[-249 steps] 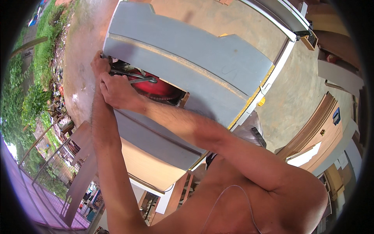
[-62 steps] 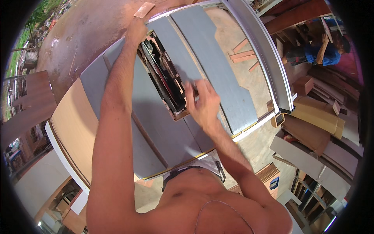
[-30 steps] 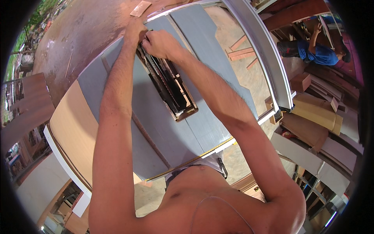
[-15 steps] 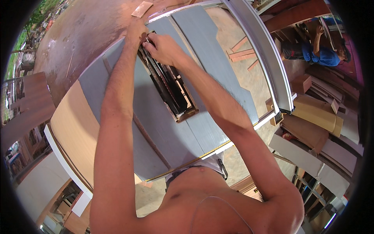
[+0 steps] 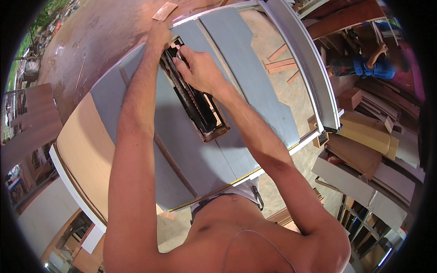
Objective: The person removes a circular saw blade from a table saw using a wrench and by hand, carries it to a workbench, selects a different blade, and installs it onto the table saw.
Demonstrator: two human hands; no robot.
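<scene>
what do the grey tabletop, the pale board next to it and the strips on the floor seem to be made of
Grey tabletop: smooth, flat grey with a soft sheen; painted metal or coated board, I can't tell which.
Pale board: probably wood or wood-look laminate, from its even tan face.
Strips: likely bare sawn wood, being reddish-brown and straight-edged.

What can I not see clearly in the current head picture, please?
All in the head view:
- Left hand: its own back hides the fingertips.
- Right hand: its curled fingers hide whether it holds anything.
- Slot: deep shadow obscures its bottom.
- Co-worker in blue: too small and dim to tell what they handle.
</scene>
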